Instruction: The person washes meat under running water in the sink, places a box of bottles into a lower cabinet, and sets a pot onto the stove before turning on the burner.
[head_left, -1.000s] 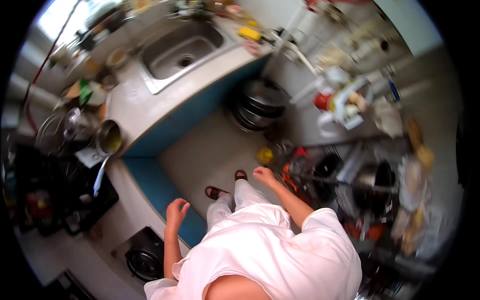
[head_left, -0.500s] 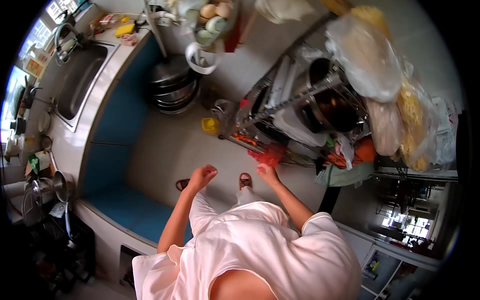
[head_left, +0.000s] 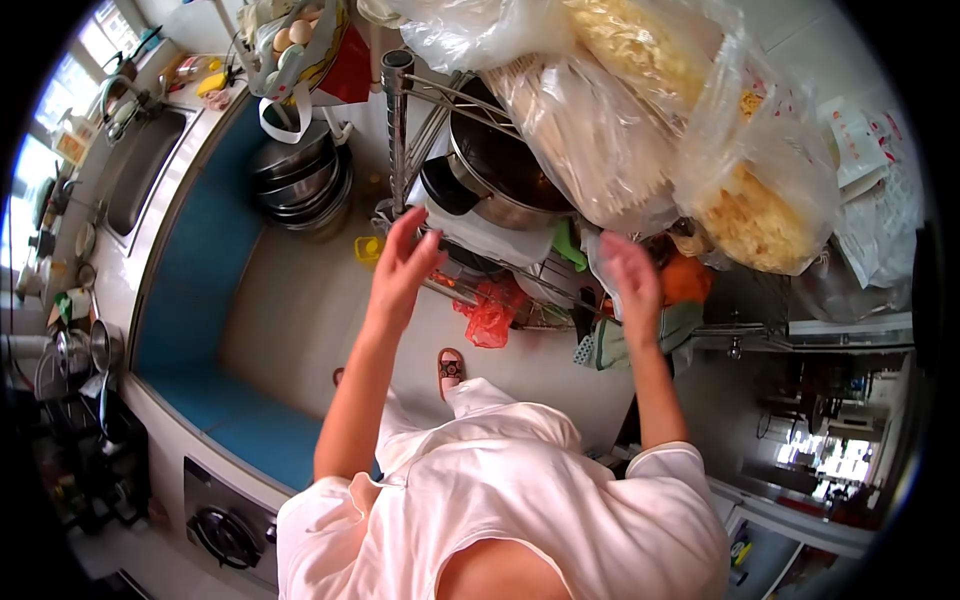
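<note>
My left hand (head_left: pixel 404 268) is raised in front of the wire rack, its fingers apart and nothing in them. Near it on the rack is a steel pot (head_left: pixel 505 190) with a dark handle. My right hand (head_left: pixel 632 282) is lifted too, blurred by motion, with its fingers stretched out and nothing visible in it. Just above it lie a clear bag of dried noodles (head_left: pixel 590 140) and another bag with yellowish dried food (head_left: pixel 755 205). An orange bag (head_left: pixel 686 287) and a greenish cloth (head_left: pixel 655 335) hang beside my right wrist.
A sink (head_left: pixel 148 175) is set in the counter at left, above blue cabinets (head_left: pixel 185 300). Stacked steel basins (head_left: pixel 300 180) stand in the floor corner under a hanging bag of eggs (head_left: pixel 300 40). A red plastic bag (head_left: pixel 490 310) hangs low on the rack. A gas stove (head_left: pixel 225 525) is at lower left.
Both hands have risen and spread apart, reaching toward the rack, and their curled fingers have opened. The view has turned and come closer to the rack and its bags.
</note>
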